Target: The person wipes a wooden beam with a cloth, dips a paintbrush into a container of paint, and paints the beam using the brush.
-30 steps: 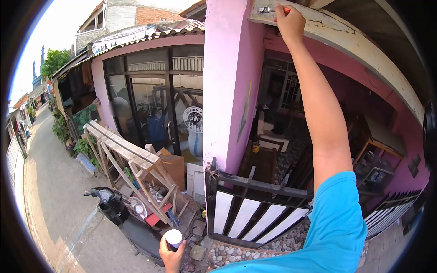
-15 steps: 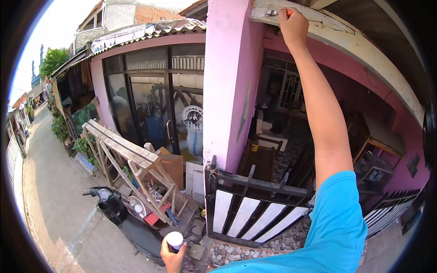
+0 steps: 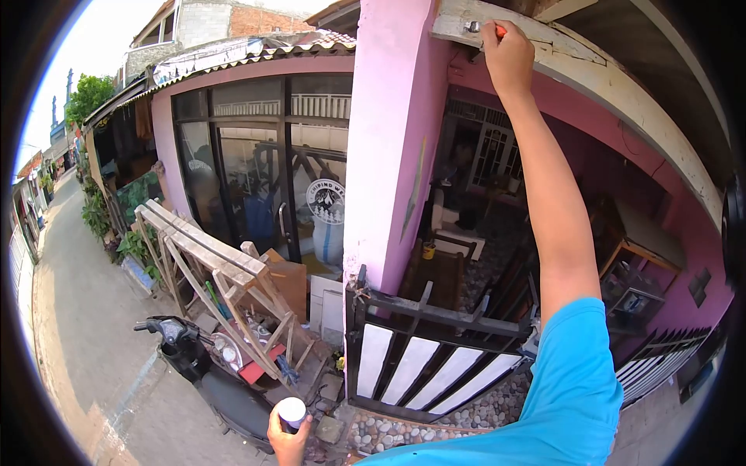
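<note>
High up at the top right, my right hand (image 3: 510, 60) is closed around the orange handle of a small paintbrush (image 3: 473, 27). The brush's metal part lies against the face of a weathered white wooden beam (image 3: 571, 53), near its left end. Down at the bottom, my left hand (image 3: 286, 445) wraps round a small dark-sided container (image 3: 292, 411) held upright. Its round top looks white; whether that is a lid or the contents I cannot tell.
A pink pillar (image 3: 385, 147) supports the beam's end. Below stands a black and white gate (image 3: 423, 365). To the left are a wooden trestle (image 3: 206, 241), a parked scooter (image 3: 221, 400) and a glass door (image 3: 252, 179). An alley (image 3: 78, 311) runs along the left side.
My right hand and the paintbrush have shifted slightly right and down in the view, still at the beam's left end. The camera view has tilted a little. My left hand keeps holding the container.
</note>
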{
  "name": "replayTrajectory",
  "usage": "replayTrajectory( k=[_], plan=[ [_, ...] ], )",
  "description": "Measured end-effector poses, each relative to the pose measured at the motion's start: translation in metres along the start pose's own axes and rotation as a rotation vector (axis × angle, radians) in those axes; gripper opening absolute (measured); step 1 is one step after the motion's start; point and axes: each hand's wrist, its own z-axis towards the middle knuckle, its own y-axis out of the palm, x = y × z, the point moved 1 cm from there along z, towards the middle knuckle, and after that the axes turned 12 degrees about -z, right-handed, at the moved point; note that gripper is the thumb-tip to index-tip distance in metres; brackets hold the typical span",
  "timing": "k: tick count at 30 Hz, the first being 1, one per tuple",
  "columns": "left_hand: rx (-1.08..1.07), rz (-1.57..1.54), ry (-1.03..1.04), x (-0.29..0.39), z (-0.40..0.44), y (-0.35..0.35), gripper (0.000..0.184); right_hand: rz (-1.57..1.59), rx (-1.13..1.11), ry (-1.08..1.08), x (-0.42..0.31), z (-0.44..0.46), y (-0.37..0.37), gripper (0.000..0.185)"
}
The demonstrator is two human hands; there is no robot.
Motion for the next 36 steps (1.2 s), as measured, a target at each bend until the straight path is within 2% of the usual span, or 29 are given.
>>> replayTrajectory(
  k=[2,5,9,13,15,18,22,24,29,32,36],
  plan=[
    [-0.005,0.005,-0.007,-0.003,0.0,0.0,0.057,0.018,0.022,-0.012,-0.006,0.0,0.009,0.027],
    [-0.014,0.028,0.01,-0.005,0.002,0.001,0.057,0.094,-0.11,0.119,-0.005,-0.004,0.024,0.027],
    [-0.032,0.006,-0.009,-0.005,0.001,0.003,0.058,0.071,-0.046,0.057,0.025,-0.004,0.019,0.027],
    [-0.059,0.006,-0.01,-0.002,0.003,0.003,0.06,-0.107,-0.053,0.039,0.046,0.003,-0.016,0.029],
    [-0.133,0.184,-0.022,0.008,0.004,0.001,0.059,-0.162,-0.056,0.027,0.053,0.007,-0.034,0.03],
    [-0.074,0.017,-0.027,-0.017,0.002,0.004,0.061,-0.276,-0.003,-0.052,0.054,0.011,-0.054,0.027],
    [-0.065,-0.018,-0.028,-0.012,0.002,0.005,0.06,-0.094,0.021,-0.121,0.022,0.002,-0.039,0.026],
    [-0.123,0.144,-0.003,-0.002,0.004,0.001,0.06,0.056,-0.05,-0.139,0.0,-0.01,-0.019,0.027],
    [-0.093,0.145,-0.007,-0.001,0.0,-0.001,0.06,0.081,-0.12,-0.134,-0.01,-0.042,0.021,0.026],
    [-0.098,0.17,-0.03,0.002,0.0,-0.006,0.059,0.017,-0.135,-0.1,-0.001,-0.047,0.02,0.025],
    [-0.087,0.182,-0.115,0.009,-0.001,-0.006,0.059,-0.028,0.005,-0.165,0.022,-0.054,0.001,0.023]
  ],
)
